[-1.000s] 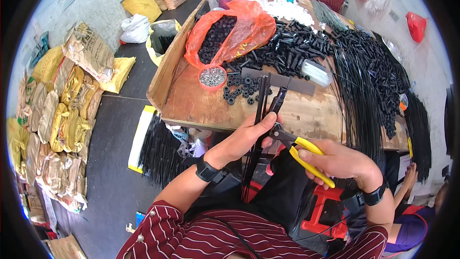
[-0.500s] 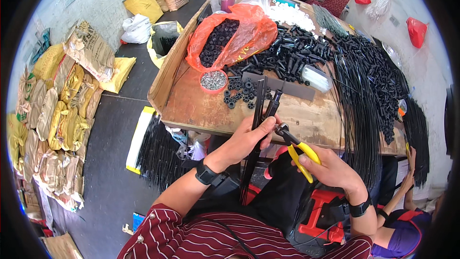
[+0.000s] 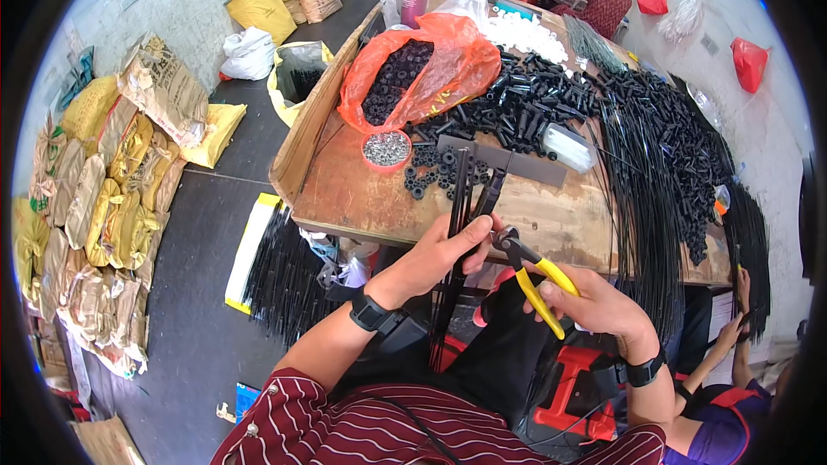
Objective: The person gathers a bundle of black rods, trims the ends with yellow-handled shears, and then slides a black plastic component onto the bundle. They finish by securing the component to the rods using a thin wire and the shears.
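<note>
My left hand [image 3: 448, 250] grips a bundle of long black rods [image 3: 458, 198] at the near edge of the wooden table [image 3: 362, 198]. The rods run from the table down toward my lap. My right hand [image 3: 594, 301] holds yellow-handled pliers [image 3: 534, 280]. The pliers' dark jaws sit right next to my left fingers at the rods. Just past the rods lie small black rings [image 3: 431, 174] and a flat dark bar [image 3: 508, 162].
A small round dish of metal bits [image 3: 386, 149] and an orange bag of black parts [image 3: 413, 77] stand further back. Black tubes [image 3: 534, 99] and long black rods [image 3: 655, 172] cover the right side. Sacks [image 3: 112, 172] line the floor left. Other people sit at the far end and right.
My right hand with the pliers has shifted slightly right and down along the table edge. My left hand keeps its hold on the rods.
</note>
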A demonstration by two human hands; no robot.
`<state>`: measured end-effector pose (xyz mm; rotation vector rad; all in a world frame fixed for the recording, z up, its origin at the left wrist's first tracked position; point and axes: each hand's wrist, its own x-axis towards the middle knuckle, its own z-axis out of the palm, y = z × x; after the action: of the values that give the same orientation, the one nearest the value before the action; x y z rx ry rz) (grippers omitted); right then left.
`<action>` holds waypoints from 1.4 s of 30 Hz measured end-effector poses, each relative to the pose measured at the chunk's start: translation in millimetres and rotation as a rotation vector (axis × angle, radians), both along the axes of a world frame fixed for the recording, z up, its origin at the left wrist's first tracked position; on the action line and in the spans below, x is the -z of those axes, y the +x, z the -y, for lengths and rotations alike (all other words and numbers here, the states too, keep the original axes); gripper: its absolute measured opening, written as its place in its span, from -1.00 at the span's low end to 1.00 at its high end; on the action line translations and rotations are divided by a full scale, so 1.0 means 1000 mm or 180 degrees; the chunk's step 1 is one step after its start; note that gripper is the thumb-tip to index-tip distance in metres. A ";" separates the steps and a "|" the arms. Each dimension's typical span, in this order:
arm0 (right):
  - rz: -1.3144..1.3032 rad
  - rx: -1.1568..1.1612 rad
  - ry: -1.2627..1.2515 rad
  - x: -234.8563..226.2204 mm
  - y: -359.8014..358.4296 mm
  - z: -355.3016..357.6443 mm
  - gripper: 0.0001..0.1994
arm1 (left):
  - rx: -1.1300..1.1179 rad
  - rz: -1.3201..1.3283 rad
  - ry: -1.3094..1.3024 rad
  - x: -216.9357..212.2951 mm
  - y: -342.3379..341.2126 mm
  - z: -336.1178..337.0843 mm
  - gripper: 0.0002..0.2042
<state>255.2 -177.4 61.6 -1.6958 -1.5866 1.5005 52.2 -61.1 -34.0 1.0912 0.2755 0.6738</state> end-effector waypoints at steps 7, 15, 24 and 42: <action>-0.0232 -0.0122 -0.0375 -0.004 0.003 -0.005 -0.58 | 0.0218 0.0083 -0.0168 0.000 -0.003 0.002 -0.68; -0.0683 -0.0237 -0.0595 0.006 0.008 -0.005 -0.55 | 0.0445 0.0177 -0.0369 -0.001 -0.004 0.003 -0.69; -0.1229 0.0514 0.0683 0.105 -0.037 0.021 -0.57 | 0.0377 0.0289 -0.0342 0.006 -0.001 0.002 -0.70; -0.0869 0.0446 0.0331 0.065 -0.024 0.013 -0.52 | 0.0068 0.0082 -0.0120 0.004 -0.003 0.002 -0.75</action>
<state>230.7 -190.4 -3.1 -1.4433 -1.3508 1.4799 49.5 -63.0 -38.2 1.0474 0.2532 0.6608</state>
